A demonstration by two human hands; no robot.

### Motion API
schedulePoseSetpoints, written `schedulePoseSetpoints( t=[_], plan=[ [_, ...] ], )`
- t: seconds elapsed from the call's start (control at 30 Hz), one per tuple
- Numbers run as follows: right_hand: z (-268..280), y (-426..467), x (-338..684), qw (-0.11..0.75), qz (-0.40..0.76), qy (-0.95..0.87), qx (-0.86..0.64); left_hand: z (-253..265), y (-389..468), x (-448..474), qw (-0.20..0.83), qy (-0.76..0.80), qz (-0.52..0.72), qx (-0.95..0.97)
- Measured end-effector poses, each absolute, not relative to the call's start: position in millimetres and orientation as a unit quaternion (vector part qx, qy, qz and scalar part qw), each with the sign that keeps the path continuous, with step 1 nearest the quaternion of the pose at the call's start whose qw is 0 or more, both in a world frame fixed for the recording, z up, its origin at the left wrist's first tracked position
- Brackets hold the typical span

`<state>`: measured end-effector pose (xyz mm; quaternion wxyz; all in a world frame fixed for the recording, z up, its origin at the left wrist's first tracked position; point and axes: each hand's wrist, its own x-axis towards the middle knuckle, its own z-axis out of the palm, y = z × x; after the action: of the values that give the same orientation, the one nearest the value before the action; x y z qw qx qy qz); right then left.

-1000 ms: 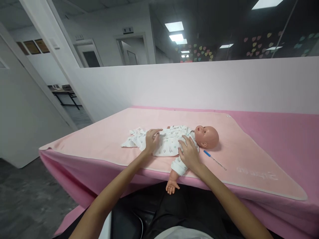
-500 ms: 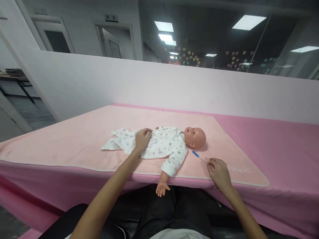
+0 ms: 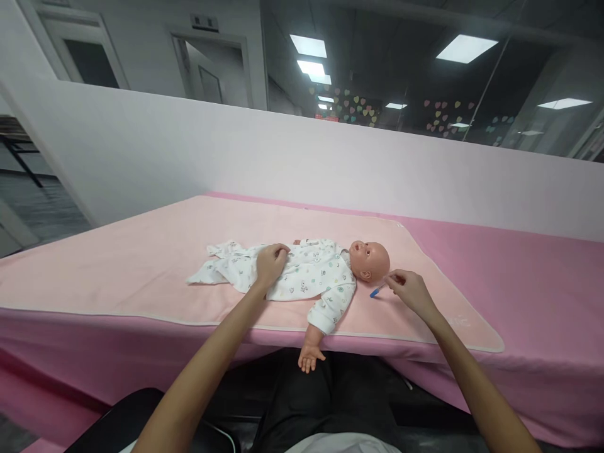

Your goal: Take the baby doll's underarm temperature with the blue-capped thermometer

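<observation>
A baby doll (image 3: 370,261) lies on its back in a white printed sleepsuit (image 3: 302,274), its head to the right. One bare doll arm (image 3: 311,349) hangs over the near edge of the table. My left hand (image 3: 271,264) rests on the doll's belly, fingers curled against the sleepsuit; its fingertips are partly hidden. Close to the doll's head, my right hand (image 3: 411,290) pinches a thin, pale stick with a blue end, which looks like a thermometer (image 3: 376,292). The blue end points down and left, just above the mat beside the doll's shoulder.
Beneath the doll is a peach mat (image 3: 155,251) on a pink tablecloth (image 3: 542,277). A white wall (image 3: 302,154) with dark glass above it closes off the far side. My legs (image 3: 306,402) are under the near edge.
My right hand has moved up and slightly left with the thermometer, toward the doll's head. The thermometer's blue end now tilts more steeply downward. My left hand stays on the belly.
</observation>
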<state>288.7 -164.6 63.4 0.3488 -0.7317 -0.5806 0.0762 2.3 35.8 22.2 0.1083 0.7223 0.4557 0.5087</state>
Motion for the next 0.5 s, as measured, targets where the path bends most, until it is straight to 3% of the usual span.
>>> schedulePoseSetpoints(
  t=[0.1, 0.33, 0.5],
  plan=[
    [54, -160, 284, 0.305, 0.136, -0.603, -0.724, 22, 36, 2, 0.105, 0.453, 0.507, 0.725],
    [40, -157, 281, 0.327, 0.242, -0.601, -0.689, 21, 26, 2, 0.028, 0.378, 0.515, 0.769],
    [93, -148, 282, 0.300, 0.268, -0.637, -0.657, 19, 19, 2, -0.050, 0.303, 0.475, 0.824]
  ],
)
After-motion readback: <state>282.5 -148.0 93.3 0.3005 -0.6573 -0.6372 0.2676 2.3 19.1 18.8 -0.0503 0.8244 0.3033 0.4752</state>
